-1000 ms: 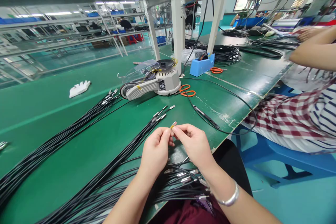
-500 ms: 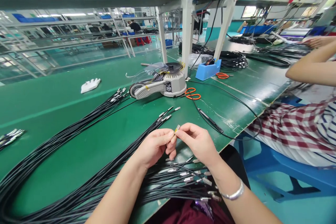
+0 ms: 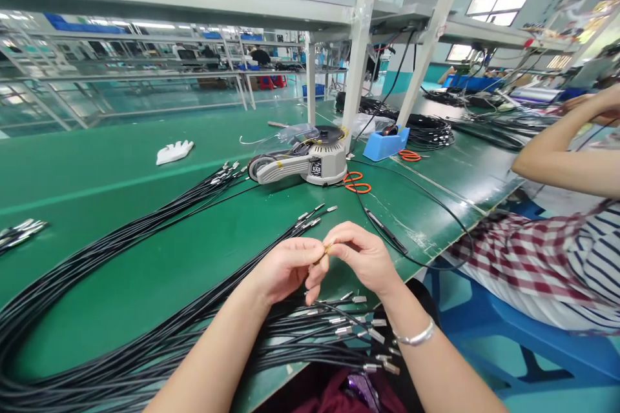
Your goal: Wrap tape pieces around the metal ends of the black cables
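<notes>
My left hand [image 3: 287,268] and my right hand [image 3: 364,257] meet above the green table [image 3: 97,187], fingers pinched together on the metal tip of a black cable [image 3: 328,246] with a bit of yellow on it. Only a sliver of that tip shows between the fingertips. Under my wrists lies a bundle of black cables with metal ends [image 3: 339,326]. A second bundle [image 3: 271,242] runs up to the left of my hands, its tips just beyond my fingers.
A grey tape dispenser [image 3: 303,161] stands behind my hands, with orange scissors [image 3: 357,183], a blue tape holder [image 3: 385,142] and a white glove [image 3: 174,151] nearby. Another cable bundle [image 3: 145,222] lies left. A person in striped clothes [image 3: 571,232] sits at right.
My hands have closed tighter round the cable tip, which now shows less. The view has tilted upward, so everything sits lower in the picture.
</notes>
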`<state>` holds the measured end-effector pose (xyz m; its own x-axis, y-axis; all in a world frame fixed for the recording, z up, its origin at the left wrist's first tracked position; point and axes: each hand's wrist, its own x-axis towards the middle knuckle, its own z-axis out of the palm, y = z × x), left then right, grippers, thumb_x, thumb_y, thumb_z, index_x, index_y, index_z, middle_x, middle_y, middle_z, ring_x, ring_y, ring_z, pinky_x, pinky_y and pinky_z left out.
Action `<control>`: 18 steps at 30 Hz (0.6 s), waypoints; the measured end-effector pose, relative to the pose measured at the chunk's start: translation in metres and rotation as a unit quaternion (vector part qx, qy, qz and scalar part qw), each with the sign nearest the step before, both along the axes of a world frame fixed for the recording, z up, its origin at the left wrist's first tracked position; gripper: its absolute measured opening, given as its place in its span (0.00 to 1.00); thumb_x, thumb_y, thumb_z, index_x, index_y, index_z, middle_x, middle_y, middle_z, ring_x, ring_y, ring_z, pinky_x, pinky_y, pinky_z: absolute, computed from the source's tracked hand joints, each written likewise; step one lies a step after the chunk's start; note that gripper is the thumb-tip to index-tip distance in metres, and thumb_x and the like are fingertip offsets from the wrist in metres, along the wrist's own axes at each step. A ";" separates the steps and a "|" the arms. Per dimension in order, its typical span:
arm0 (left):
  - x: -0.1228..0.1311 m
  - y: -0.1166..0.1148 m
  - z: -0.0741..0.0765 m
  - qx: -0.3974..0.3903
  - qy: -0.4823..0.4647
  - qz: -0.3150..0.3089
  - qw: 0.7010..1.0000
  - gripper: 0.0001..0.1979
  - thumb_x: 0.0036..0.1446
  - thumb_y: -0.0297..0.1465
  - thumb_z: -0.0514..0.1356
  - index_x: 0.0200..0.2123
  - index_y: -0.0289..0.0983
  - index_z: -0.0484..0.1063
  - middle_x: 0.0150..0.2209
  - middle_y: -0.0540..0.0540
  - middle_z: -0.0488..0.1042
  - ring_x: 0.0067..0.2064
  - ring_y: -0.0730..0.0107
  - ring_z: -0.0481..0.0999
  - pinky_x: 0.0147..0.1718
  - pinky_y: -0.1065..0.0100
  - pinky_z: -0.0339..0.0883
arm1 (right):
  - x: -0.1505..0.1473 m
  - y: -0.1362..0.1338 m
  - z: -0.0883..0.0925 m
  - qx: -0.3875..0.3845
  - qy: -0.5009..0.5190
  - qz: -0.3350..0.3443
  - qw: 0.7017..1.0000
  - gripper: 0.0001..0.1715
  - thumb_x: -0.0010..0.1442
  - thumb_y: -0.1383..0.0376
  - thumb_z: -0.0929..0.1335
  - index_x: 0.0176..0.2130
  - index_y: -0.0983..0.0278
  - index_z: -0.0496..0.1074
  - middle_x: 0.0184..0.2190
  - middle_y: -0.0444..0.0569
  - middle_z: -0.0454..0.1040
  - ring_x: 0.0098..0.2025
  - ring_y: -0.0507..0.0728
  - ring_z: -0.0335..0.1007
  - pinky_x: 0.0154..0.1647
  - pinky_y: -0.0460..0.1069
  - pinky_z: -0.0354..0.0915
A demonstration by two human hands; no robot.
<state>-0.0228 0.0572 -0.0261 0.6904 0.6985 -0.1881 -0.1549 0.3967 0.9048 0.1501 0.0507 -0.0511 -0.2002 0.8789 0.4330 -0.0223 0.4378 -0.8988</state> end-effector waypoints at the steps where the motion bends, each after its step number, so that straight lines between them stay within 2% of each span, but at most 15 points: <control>1: 0.003 0.000 0.000 0.036 0.033 0.037 0.998 0.14 0.50 0.40 0.60 0.23 0.34 0.69 0.17 0.52 0.62 0.17 0.77 0.62 0.16 0.72 0.59 | 0.006 0.000 0.000 -0.023 -0.008 0.007 1.000 0.12 0.57 0.56 0.68 0.34 0.61 0.76 0.36 0.49 0.75 0.40 0.56 0.71 0.44 0.53 0.67; 3: 0.009 -0.002 0.001 0.118 0.115 0.103 0.981 0.13 0.52 0.39 0.59 0.26 0.34 0.70 0.19 0.52 0.64 0.19 0.78 0.63 0.19 0.74 0.59 | 0.019 0.000 0.003 -0.082 -0.015 0.012 0.996 0.15 0.58 0.55 0.66 0.40 0.61 0.75 0.37 0.50 0.76 0.40 0.56 0.71 0.42 0.52 0.68; 5: 0.015 -0.006 0.002 0.203 0.198 0.140 0.949 0.13 0.53 0.39 0.58 0.26 0.35 0.70 0.19 0.53 0.65 0.20 0.78 0.62 0.20 0.74 0.58 | 0.030 -0.002 0.007 -0.131 -0.017 -0.001 0.991 0.17 0.56 0.56 0.68 0.43 0.62 0.74 0.36 0.49 0.76 0.39 0.55 0.72 0.41 0.51 0.68; 8: 0.024 -0.012 0.002 0.314 0.271 0.157 0.896 0.12 0.55 0.38 0.56 0.29 0.36 0.72 0.22 0.51 0.69 0.24 0.74 0.66 0.24 0.72 0.61 | 0.037 -0.007 0.012 -0.132 -0.044 -0.027 0.990 0.13 0.52 0.58 0.71 0.37 0.63 0.75 0.33 0.47 0.76 0.36 0.54 0.71 0.41 0.50 0.67; 12: 0.029 -0.016 -0.001 0.390 0.296 0.153 0.858 0.12 0.57 0.35 0.55 0.40 0.38 0.73 0.31 0.48 0.74 0.31 0.69 0.71 0.32 0.69 0.65 | 0.035 -0.012 0.009 -0.100 -0.077 -0.064 0.990 0.11 0.54 0.58 0.69 0.30 0.64 0.75 0.28 0.45 0.75 0.32 0.54 0.69 0.37 0.49 0.66; 15: 0.032 -0.016 -0.004 0.440 0.300 0.150 0.833 0.10 0.58 0.33 0.54 0.35 0.38 0.74 0.31 0.48 0.73 0.33 0.70 0.71 0.34 0.69 0.64 | 0.033 -0.017 0.006 -0.093 -0.088 -0.082 0.988 0.10 0.54 0.59 0.69 0.30 0.64 0.74 0.28 0.45 0.75 0.32 0.54 0.69 0.36 0.49 0.66; 18: 0.035 -0.020 -0.008 0.486 0.305 0.146 0.806 0.11 0.59 0.31 0.52 0.29 0.37 0.73 0.27 0.49 0.70 0.31 0.71 0.69 0.33 0.69 0.63 | 0.036 -0.023 0.011 -0.082 -0.138 -0.076 0.984 0.08 0.55 0.61 0.68 0.30 0.63 0.74 0.29 0.46 0.75 0.32 0.54 0.70 0.36 0.48 0.66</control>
